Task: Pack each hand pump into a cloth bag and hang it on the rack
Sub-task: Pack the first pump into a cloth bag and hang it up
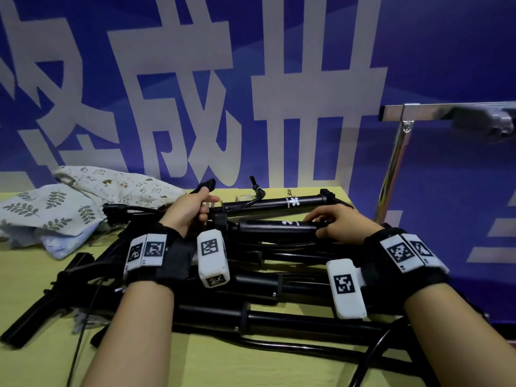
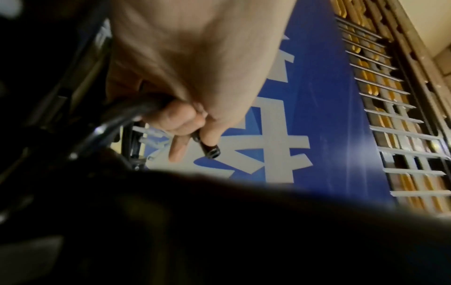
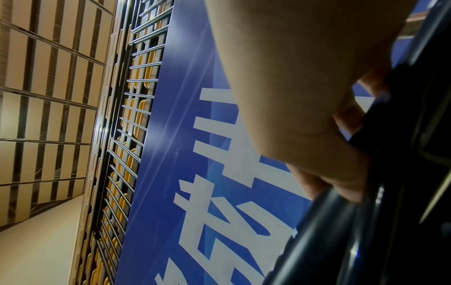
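Hand pump (image 1: pixel 276 227) (black, white logo) in right hand (image 1: pixel 339 223); hose (image 2: pixel 136 110) in left hand (image 1: pixel 187 210).

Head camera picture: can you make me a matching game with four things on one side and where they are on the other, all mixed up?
Things:
1. left hand
2. right hand
3. cloth bags
4. metal rack

Places or states:
A. heaped at the table's far left
B. standing at the right, nothing hanging on the part in view
C. gripping a black hose
D. holding the barrel of the top hand pump

Pairs: 1-C, 2-D, 3-A, 4-B
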Demonstrator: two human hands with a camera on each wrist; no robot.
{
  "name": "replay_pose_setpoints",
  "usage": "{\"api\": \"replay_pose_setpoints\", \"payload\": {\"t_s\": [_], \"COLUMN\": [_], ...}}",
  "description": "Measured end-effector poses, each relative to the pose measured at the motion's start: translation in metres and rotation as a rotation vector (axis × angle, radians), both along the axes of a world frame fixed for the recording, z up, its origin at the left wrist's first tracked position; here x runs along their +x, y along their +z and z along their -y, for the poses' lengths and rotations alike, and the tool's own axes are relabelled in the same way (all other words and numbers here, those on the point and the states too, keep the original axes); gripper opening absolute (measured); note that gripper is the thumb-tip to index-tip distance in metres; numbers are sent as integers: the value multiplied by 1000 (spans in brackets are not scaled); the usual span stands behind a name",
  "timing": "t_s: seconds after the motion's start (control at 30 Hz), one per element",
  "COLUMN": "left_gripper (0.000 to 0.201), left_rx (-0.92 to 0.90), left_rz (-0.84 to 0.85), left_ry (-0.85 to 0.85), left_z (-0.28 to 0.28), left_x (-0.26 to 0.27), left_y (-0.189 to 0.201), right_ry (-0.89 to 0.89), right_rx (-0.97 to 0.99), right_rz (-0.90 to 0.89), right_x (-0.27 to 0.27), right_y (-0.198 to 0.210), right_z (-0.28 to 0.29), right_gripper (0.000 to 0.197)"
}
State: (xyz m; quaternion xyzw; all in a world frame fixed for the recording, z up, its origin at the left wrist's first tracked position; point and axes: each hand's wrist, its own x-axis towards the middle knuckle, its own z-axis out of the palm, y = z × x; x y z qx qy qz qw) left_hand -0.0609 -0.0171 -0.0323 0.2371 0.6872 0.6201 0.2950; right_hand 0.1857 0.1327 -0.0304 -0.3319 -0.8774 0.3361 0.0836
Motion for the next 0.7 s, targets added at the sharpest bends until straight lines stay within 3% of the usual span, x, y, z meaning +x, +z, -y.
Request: {"api": "replay_pose_setpoints", "payload": {"t_s": [0.1,0.27,0.47,0.6,0.7], "left_gripper": [36,34,29,22,27], "left_rx": [-25,-39,-38,-103,-136], "left_rz": [-156,-221,-226,-336,-390], "left_ry": [-30,-17,0,-1,21], "left_z": [-2,1,0,-2,-3], "left_x": [8,11,10,9,9], "left_y": [2,-2,-5,-5,-6], "right_ry": [4,-6,-56,-118,-178], "right_rx": [-26,-59,-187,-26,167], "right_rz": [5,-31,-3,113,272], "right_x": [-1,-3,-19,-54,-90], "right_y": [-2,3,55,93,97], "right_z": [-1,3,-9,-30,-53], "right_gripper": [34,26,17,20,17]}}
